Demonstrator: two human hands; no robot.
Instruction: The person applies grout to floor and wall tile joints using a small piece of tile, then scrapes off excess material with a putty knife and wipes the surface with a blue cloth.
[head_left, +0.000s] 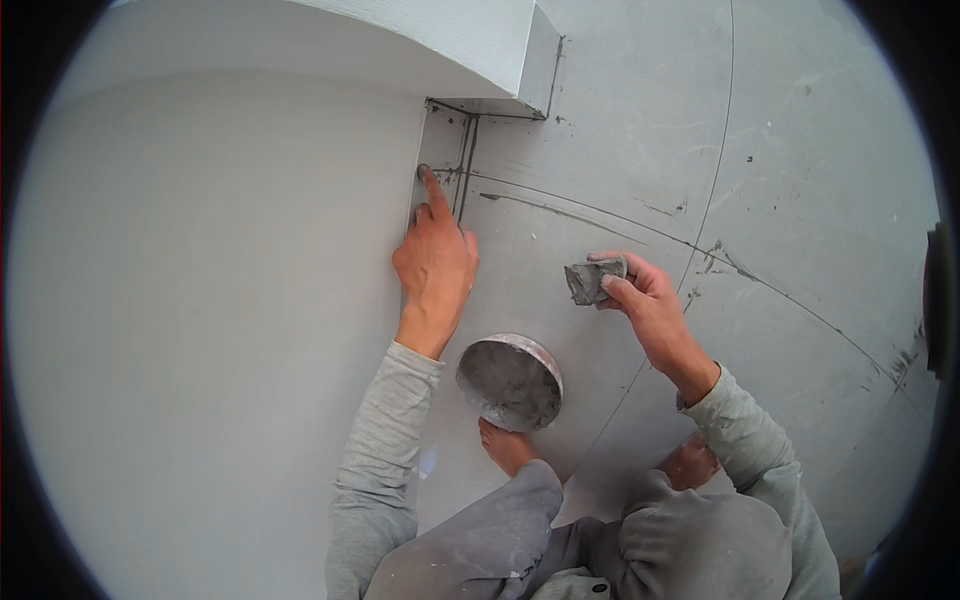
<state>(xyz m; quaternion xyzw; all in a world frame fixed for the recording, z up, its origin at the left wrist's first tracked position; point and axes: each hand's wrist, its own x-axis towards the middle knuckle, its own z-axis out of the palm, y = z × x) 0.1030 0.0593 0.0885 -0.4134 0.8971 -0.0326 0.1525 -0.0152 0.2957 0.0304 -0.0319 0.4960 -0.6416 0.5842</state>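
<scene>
My left hand (437,262) reaches along the base of the wall. Its index finger is stretched out, the tip dark with grout and touching the skirting tile (441,135) beside a grout-smeared joint. The other fingers are curled, and I see nothing held in them. In my right hand (650,305), pinched between thumb and fingers, is a small flat spreader (588,281) thickly coated with grey grout, held above the floor. Below and between the hands, a round bowl (553,362) contains wet grey grout (510,385); it stands on the floor tiles by my bare left foot (505,447).
A pale wall (220,300) fills the left side, with a boxed ledge (480,45) jutting out at the top. Grey floor tiles (620,130) carry dark joint lines and grout smears. At the far right edge stands a dark object (938,300), mostly cut off.
</scene>
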